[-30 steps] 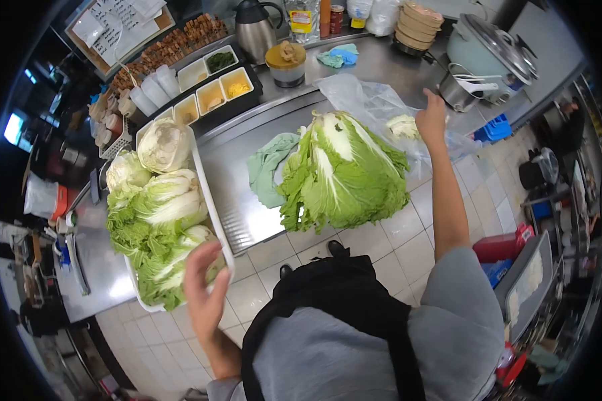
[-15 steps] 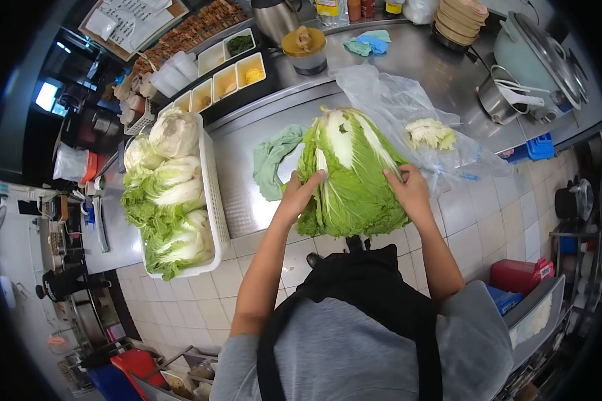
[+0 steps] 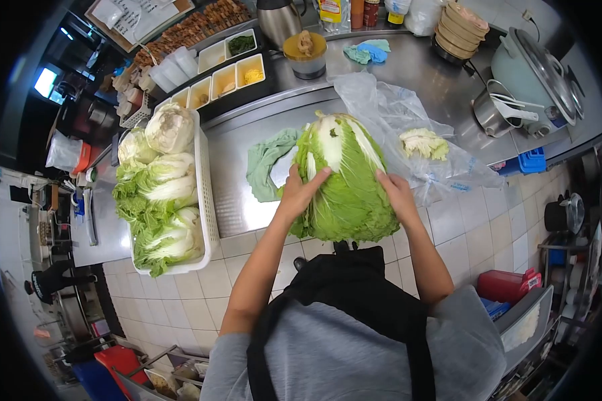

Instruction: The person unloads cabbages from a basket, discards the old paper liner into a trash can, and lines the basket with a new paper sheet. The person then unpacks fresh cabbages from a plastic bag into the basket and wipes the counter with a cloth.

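A large napa cabbage (image 3: pixel 344 184) is gripped between my two hands, its white base pointing away from me and its green leaf tips toward my apron. My left hand (image 3: pixel 304 190) clasps its left side, thumb over the leaves. On the opposite side my right hand (image 3: pixel 396 194) presses in, with some fingers hidden behind the leaves. Right of the cabbage, torn pale leaves (image 3: pixel 423 144) lie on a clear plastic bag (image 3: pixel 389 113). A crumpled green cloth (image 3: pixel 267 164) is to the left on the steel counter (image 3: pixel 231 194).
A white basket (image 3: pixel 209 194) at the left holds several napa cabbages (image 3: pixel 170 177) and round cabbages (image 3: pixel 170 128). Behind are a tray of ingredient tubs (image 3: pixel 224 81), a lidded container (image 3: pixel 305 57) and a steel jug (image 3: pixel 279 27). A small pot (image 3: pixel 495 113) and a large cooker (image 3: pixel 532 70) stand at right.
Both hands have closed inward on the cabbage, and its loose outer leaves are gathered into a narrower, rounder shape. The whole view has shifted slightly.
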{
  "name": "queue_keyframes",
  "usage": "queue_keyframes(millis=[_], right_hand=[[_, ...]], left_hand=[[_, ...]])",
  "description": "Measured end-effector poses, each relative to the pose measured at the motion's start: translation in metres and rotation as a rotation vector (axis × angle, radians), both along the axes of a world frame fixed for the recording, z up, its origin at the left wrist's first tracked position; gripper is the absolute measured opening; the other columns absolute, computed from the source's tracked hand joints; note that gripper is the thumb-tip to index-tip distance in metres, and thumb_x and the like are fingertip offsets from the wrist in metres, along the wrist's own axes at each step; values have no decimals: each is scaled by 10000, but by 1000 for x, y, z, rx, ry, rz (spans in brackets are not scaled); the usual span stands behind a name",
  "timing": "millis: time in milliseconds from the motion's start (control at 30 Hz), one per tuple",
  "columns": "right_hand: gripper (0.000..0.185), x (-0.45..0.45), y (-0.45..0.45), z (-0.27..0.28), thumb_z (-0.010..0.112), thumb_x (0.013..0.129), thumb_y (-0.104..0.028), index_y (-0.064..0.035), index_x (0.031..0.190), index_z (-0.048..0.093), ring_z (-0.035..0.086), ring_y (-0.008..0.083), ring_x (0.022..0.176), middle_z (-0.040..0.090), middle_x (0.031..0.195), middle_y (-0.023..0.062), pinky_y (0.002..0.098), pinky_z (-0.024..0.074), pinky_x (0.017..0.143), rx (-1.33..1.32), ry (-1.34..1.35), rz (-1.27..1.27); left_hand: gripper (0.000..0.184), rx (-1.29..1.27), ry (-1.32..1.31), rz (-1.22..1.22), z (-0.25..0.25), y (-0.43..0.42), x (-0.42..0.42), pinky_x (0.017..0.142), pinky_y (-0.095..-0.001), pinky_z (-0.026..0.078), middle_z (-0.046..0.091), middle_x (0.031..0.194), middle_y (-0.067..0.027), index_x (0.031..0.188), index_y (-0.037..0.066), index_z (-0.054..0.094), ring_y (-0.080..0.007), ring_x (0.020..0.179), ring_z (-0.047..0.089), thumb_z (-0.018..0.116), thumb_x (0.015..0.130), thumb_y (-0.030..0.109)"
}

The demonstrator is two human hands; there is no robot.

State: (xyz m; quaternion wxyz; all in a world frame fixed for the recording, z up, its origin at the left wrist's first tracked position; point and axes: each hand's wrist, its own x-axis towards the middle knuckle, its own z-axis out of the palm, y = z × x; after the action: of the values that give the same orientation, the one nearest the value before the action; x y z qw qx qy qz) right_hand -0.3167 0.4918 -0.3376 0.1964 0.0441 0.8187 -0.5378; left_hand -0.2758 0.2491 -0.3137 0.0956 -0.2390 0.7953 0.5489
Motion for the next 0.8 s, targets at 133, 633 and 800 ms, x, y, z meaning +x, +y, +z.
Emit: queue_keyframes(millis=[133, 633, 800], right_hand=[[460, 24, -52, 22, 655, 802, -344, 51, 1026, 579, 569, 200, 759, 605, 856, 141, 302, 447, 721, -140, 384, -14], [521, 43, -101, 146, 726, 632, -138, 9, 1068, 482, 465, 359, 1019, 420, 1133, 199, 402, 395, 872, -50, 766, 403], [542, 68, -143, 212, 730, 609, -121, -16, 1082, 488, 480, 342, 1003, 412, 1150, 198, 391, 421, 846, -167, 1068, 624]], left_hand=[[1089, 259, 67, 52, -30, -19, -4, 953, -385, 399, 420, 1264, -265, 1370, -70, 166, -328, 1148, 467, 731, 655, 527], [568, 948, 436, 338, 18, -16, 64, 829, -352, 500, 557, 1131, -136, 1251, -18, 419, -222, 982, 584, 538, 840, 354], [723, 1101, 863, 395, 72, -42, 103, 881, -370, 479, 506, 1201, -157, 1294, -6, 344, -256, 1023, 561, 622, 746, 377]])
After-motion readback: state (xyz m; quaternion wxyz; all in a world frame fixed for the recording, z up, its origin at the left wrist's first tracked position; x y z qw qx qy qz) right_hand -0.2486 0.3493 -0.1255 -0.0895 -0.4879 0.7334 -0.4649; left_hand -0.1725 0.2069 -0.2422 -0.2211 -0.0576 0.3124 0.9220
